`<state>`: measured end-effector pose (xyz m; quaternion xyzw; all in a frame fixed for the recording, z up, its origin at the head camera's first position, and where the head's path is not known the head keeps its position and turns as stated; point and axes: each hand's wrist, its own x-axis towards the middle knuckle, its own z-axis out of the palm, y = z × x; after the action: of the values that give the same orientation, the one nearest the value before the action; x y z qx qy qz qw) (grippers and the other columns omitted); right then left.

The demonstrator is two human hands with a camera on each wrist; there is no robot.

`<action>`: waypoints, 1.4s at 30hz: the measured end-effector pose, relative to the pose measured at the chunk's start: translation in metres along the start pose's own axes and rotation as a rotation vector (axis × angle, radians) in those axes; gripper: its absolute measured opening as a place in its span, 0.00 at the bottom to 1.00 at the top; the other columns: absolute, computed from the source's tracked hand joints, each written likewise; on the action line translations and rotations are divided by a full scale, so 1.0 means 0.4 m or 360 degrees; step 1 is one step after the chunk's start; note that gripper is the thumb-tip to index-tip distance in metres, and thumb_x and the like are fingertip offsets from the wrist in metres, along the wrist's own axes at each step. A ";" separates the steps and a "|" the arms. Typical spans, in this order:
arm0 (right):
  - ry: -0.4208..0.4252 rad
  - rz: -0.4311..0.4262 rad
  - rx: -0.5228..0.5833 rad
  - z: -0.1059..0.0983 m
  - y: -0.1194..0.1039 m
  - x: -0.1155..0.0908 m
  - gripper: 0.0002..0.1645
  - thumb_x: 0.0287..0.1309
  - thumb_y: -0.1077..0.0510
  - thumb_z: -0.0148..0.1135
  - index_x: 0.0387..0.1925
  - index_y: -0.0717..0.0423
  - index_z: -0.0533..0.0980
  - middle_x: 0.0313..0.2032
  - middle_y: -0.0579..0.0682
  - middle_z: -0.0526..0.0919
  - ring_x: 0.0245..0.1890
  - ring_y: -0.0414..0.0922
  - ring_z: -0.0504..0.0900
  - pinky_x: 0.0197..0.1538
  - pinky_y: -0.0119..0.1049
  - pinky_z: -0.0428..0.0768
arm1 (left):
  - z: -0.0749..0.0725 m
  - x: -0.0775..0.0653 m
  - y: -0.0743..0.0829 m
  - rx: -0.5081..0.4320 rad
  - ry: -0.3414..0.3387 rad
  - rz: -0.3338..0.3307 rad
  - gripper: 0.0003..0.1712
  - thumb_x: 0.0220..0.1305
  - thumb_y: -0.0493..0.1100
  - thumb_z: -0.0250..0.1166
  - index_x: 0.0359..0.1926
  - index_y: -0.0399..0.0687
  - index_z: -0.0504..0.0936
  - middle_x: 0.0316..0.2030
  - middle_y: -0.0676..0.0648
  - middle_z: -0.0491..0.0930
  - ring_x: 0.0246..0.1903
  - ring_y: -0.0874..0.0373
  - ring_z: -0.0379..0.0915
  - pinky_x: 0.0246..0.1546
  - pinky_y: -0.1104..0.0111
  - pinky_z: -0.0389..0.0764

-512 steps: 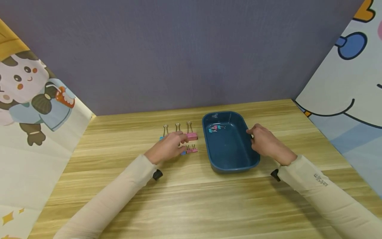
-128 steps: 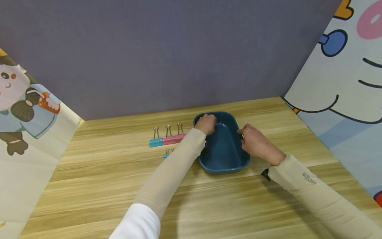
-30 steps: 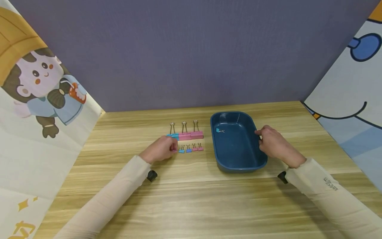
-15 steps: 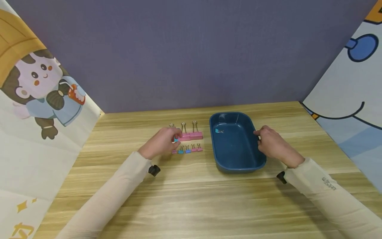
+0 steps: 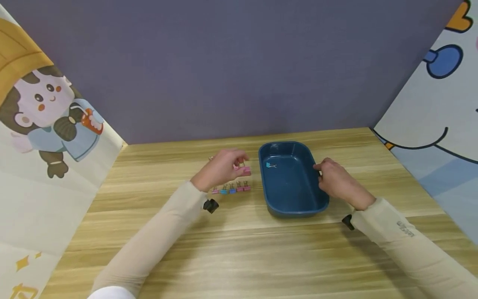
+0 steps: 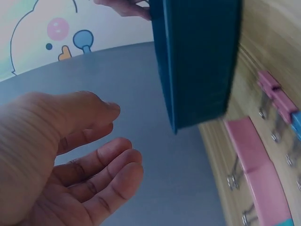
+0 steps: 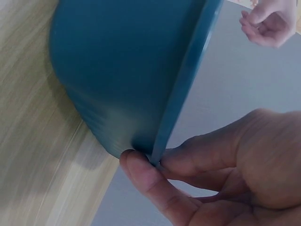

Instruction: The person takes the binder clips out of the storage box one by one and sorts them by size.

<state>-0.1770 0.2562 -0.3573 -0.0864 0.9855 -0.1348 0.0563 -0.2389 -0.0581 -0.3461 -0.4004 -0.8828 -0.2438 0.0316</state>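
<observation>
My left hand (image 5: 223, 165) hovers over the large binder clips, fingers loosely bent and holding nothing in the left wrist view. Beneath it a large pink binder clip (image 5: 244, 170) stands in a row; a second pink one (image 6: 270, 188) and a teal end (image 6: 284, 222) show beside it. In front, small binder clips form another row: pink (image 5: 215, 191), teal (image 5: 223, 192), blue (image 5: 232, 191) and pink again (image 5: 247, 188). My right hand (image 5: 339, 183) pinches the rim of a dark blue bin (image 5: 298, 213) between thumb and finger. One small teal clip (image 5: 268, 165) lies inside the bin.
The wood-grain table (image 5: 254, 257) extends toward me in front of both rows. A grey partition (image 5: 239, 74) rises behind it, and printed cartoon panels (image 5: 45, 104) flank both sides.
Small clips have left the bin, and a pink and a teal one have joined the front row's left end. Lately my left hand rose from that end and moved right. The right hand stays on the rim.
</observation>
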 end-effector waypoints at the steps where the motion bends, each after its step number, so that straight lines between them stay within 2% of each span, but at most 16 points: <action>1: 0.0004 -0.0006 -0.0003 0.001 0.000 0.000 0.25 0.54 0.72 0.53 0.55 0.78 0.69 0.48 0.73 0.69 0.45 0.62 0.74 0.43 0.49 0.75 | 0.002 0.006 0.005 -0.0008 0.0008 0.0004 0.11 0.61 0.39 0.65 0.45 0.42 0.81 0.35 0.49 0.80 0.33 0.60 0.74 0.35 0.73 0.75; 10: 0.0019 -0.0026 0.0015 0.003 0.004 -0.002 0.25 0.54 0.72 0.52 0.54 0.79 0.69 0.48 0.73 0.69 0.46 0.64 0.73 0.46 0.52 0.74 | 0.017 0.058 0.039 -0.0044 0.0107 0.0060 0.13 0.59 0.36 0.64 0.46 0.42 0.80 0.40 0.50 0.79 0.38 0.57 0.75 0.39 0.72 0.74; 13: 0.0028 -0.0035 0.0020 0.002 0.005 -0.003 0.24 0.53 0.73 0.51 0.54 0.80 0.69 0.48 0.73 0.70 0.46 0.63 0.73 0.46 0.51 0.74 | 0.022 0.078 0.051 -0.0065 0.0098 0.0026 0.14 0.61 0.38 0.64 0.49 0.43 0.80 0.42 0.51 0.79 0.39 0.57 0.74 0.40 0.72 0.74; 18: 0.0034 -0.0028 0.0016 0.003 0.005 -0.002 0.25 0.53 0.73 0.52 0.54 0.79 0.69 0.48 0.73 0.70 0.46 0.63 0.74 0.46 0.51 0.74 | 0.038 0.117 0.064 -0.0096 0.0071 -0.0005 0.15 0.61 0.40 0.65 0.49 0.45 0.80 0.40 0.51 0.78 0.39 0.58 0.74 0.40 0.73 0.73; 27: 0.0061 -0.0036 0.0013 0.003 0.001 -0.003 0.24 0.53 0.72 0.52 0.54 0.79 0.69 0.47 0.72 0.70 0.45 0.62 0.74 0.47 0.51 0.74 | 0.066 0.189 0.076 -0.0282 0.0060 -0.0055 0.14 0.61 0.40 0.65 0.48 0.45 0.79 0.38 0.49 0.77 0.36 0.61 0.71 0.38 0.74 0.73; 34: 0.0062 -0.0032 0.0026 0.002 0.005 -0.006 0.24 0.53 0.73 0.52 0.53 0.79 0.70 0.48 0.73 0.70 0.47 0.63 0.74 0.48 0.52 0.74 | 0.094 0.240 0.096 -0.0200 0.0063 -0.0090 0.12 0.60 0.41 0.66 0.46 0.48 0.80 0.33 0.53 0.75 0.33 0.62 0.70 0.36 0.73 0.72; 42: 0.0033 -0.0005 0.0051 -0.001 0.006 -0.002 0.24 0.55 0.72 0.52 0.55 0.78 0.69 0.49 0.72 0.70 0.47 0.63 0.73 0.49 0.52 0.73 | 0.127 0.280 0.117 -0.0253 -0.0001 -0.0138 0.14 0.62 0.41 0.65 0.48 0.46 0.80 0.34 0.52 0.76 0.33 0.61 0.71 0.36 0.72 0.74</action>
<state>-0.1768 0.2588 -0.3576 -0.0857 0.9836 -0.1514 0.0472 -0.2740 0.0687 -0.3437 -0.3633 -0.8771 -0.3141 -0.0112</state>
